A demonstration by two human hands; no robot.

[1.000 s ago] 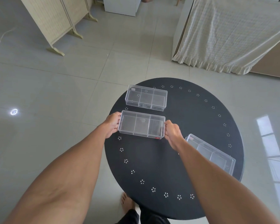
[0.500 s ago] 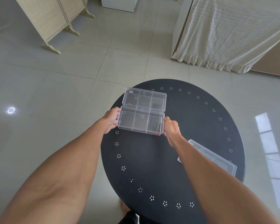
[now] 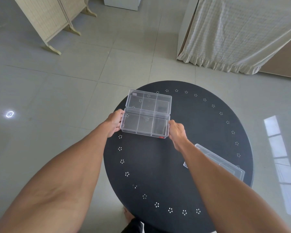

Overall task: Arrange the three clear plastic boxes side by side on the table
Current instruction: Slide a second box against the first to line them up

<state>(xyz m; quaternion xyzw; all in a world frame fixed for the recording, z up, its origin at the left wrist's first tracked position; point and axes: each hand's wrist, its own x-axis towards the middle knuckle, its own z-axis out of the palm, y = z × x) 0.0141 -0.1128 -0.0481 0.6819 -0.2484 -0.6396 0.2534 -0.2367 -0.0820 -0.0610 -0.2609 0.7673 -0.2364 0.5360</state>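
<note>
Three clear plastic boxes with inner dividers lie on a round black table [image 3: 200, 132]. The far box [image 3: 149, 101] rests at the table's far left edge. A second box [image 3: 144, 125], with a small red mark at its near right corner, sits right against the far box's near side. My left hand [image 3: 113, 122] grips its left end and my right hand [image 3: 176, 132] grips its right end. The third box [image 3: 225, 163] lies at an angle near the right edge, partly hidden by my right forearm.
The table has a ring of small white dot clusters and stands on a glossy tiled floor. A folding screen [image 3: 47, 19] stands far left, and a draped cloth [image 3: 238, 34] hangs far right. My foot [image 3: 127, 214] shows below the table's near edge.
Both hands have pushed the second box away from me until it closed the gap with the far box. The third box has stayed put.
</note>
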